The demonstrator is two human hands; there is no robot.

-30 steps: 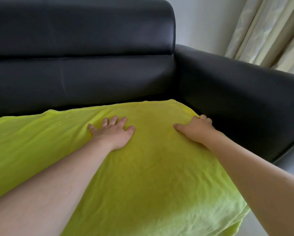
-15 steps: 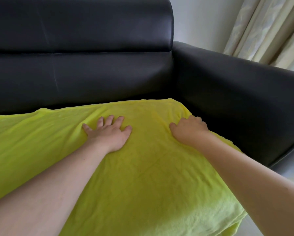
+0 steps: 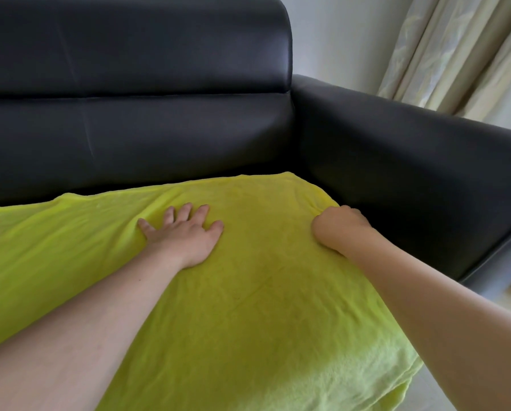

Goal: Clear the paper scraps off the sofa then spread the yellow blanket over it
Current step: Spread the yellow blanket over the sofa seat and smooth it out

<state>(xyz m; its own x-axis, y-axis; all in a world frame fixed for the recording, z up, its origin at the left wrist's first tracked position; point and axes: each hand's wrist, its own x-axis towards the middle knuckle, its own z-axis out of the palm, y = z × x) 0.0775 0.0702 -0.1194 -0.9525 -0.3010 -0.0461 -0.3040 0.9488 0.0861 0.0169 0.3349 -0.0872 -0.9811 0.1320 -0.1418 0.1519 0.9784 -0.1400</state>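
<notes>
A yellow blanket [image 3: 248,307] is lying spread across the seat of a black leather sofa [image 3: 159,129], covering the seat from the left edge of the view to the sofa's right armrest [image 3: 411,173]. Its far edge is stopping just short of the sofa's backrest, leaving a thin dark gap, and its near right corner is hanging over the seat's front edge.

The person's left hand [image 3: 183,235] is resting palm down on the blanket, near its far edge, with fingers straight and spread wide, holding nothing. The bare left forearm is stretching back toward the camera across the cloth.

The right hand [image 3: 338,226] is sitting at the blanket's right edge, just beside the armrest. Its fingers are curling down over that edge and out of sight, so whether they are gripping the cloth cannot be told; only the back of the hand and the knuckles are showing.

Beyond the armrest, pale patterned curtains [image 3: 455,48] are hanging beside a plain light wall [image 3: 337,34].
</notes>
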